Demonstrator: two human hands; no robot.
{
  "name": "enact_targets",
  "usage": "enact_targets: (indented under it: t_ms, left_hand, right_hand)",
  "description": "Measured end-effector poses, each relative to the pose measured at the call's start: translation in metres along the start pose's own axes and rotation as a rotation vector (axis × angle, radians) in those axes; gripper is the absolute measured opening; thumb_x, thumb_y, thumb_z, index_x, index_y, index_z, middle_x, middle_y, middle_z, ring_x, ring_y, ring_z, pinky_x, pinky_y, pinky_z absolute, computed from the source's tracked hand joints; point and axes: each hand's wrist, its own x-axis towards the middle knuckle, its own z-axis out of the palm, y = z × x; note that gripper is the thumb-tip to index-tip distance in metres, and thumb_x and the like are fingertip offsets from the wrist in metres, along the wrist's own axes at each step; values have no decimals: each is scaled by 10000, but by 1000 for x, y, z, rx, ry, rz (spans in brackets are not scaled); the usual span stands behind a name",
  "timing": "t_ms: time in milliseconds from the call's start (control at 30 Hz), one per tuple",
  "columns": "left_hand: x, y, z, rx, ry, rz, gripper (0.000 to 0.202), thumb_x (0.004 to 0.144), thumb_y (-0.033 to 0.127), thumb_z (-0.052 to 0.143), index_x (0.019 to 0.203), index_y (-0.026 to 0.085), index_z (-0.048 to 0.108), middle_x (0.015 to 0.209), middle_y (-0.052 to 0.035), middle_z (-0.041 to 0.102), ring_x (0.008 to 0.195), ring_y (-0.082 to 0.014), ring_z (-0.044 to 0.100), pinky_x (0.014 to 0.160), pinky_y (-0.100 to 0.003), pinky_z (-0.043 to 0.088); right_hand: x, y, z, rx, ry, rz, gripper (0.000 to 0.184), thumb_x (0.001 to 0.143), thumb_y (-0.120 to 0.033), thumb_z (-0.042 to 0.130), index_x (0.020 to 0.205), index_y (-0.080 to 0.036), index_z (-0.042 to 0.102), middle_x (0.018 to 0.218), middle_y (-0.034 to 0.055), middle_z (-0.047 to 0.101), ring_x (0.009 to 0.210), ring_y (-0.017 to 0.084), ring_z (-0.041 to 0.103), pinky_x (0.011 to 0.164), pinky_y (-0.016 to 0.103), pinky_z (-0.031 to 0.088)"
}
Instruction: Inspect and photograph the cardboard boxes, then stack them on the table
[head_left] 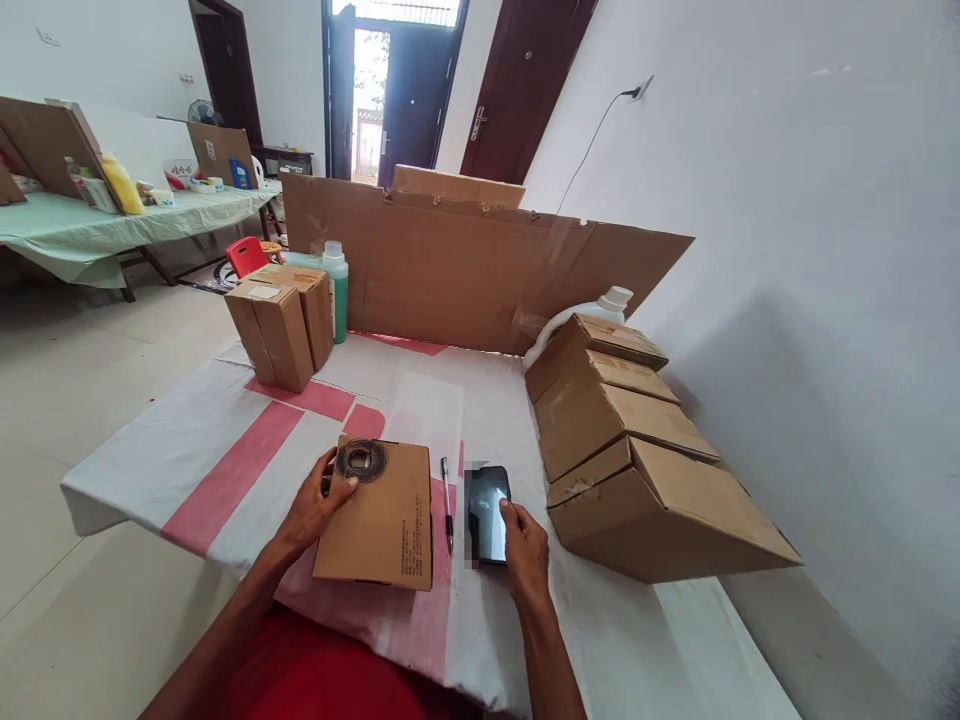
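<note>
My left hand (315,505) grips the left edge of a brown cardboard box (382,535), thumb on top and fingers down its side. On the box's upper left, beside my thumb, is a dark scribbled ring (373,473) around a small opening. Lines of small print run along the box's right part. My right hand (526,548) holds a black smartphone (491,515) by its right edge, thumb over the screen; the fingers beneath are hidden. Between box and phone lies a black-and-clear pen (448,508) on the tablecloth.
Several cardboard boxes (637,450) lean in a row on the right, near a white jug (611,303). Two upright boxes (274,325) and a green bottle (337,295) stand back left. A cardboard panel (450,265) bounds the table's far side.
</note>
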Motion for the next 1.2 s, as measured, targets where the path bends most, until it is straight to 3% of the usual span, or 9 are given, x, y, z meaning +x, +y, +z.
enact_targets:
  t_ms: [267,467,600,667,733,833,967,1067,1200]
  left_hand:
    - [16,-9,-16,119,47,81,683,871,644,626,1406,220,616,1435,-132,613,1403,-330,508,1202,-503,372]
    - [-9,-26,-25,143,122,111,711,951,645,480,1512,208,489,1516,-162,525,1409,-316,516,1207,-530,377]
    - [-52,-41,-20,203,109,109,697,979,635,436,1527,206,465,1525,-164,527,1429,-322,504,1227,-550,361]
    - [-79,-40,-16,250,49,124,672,981,614,469,1538,237,464,1554,-136,514,1492,-313,430,1273,-540,286]
    - [-103,-28,-18,263,37,136,667,981,583,508,1570,280,425,1585,-107,490,1514,-307,398,1275,-526,293]
    - [-124,7,-33,284,3,163,628,981,543,534,1570,350,433,1559,-71,530,1465,-323,467,1203,-499,426]
    - [-115,42,-49,353,66,289,578,979,575,496,1523,380,507,1508,-53,580,1355,-356,568,1087,-500,534]
    - [-102,35,-40,357,151,298,633,967,606,507,1547,356,471,1485,-77,591,1287,-360,613,1044,-533,559]
    - [-106,2,-16,273,195,263,697,979,589,488,1622,423,278,1543,-48,531,1344,-364,582,1072,-568,552]
  right_hand:
    - [1,21,2,-365,112,-121,461,827,-643,459,788,-245,689,877,204,688,865,401,599,728,486,403]
    - [-12,21,12,-462,197,-341,497,911,-609,450,1069,-248,752,1072,212,684,1096,464,581,840,618,461]
    - [-68,16,35,-225,-153,-478,435,990,-492,476,1288,-244,673,1248,152,689,1205,369,618,1034,560,491]
    - [-109,13,44,-109,-375,-437,481,1011,-469,483,1434,-259,576,1378,111,660,1283,313,613,1076,485,509]
    - [-144,6,43,27,-457,-305,586,1009,-487,516,1558,-295,438,1541,77,548,1417,297,512,1154,473,457]
    - [-171,-18,26,206,-383,-171,606,983,-557,545,1555,-383,445,1576,17,510,1446,318,469,1164,484,437]
    - [-158,-57,7,229,-341,-237,590,939,-621,569,1481,-388,557,1452,59,604,1184,352,633,999,502,517]
    - [-145,-68,15,183,-352,-226,522,955,-589,574,1433,-379,602,1416,63,622,1219,326,616,1031,477,502]
    - [-154,-62,30,258,-275,-138,481,953,-629,556,1362,-392,644,1412,42,631,1244,330,602,1046,460,498]
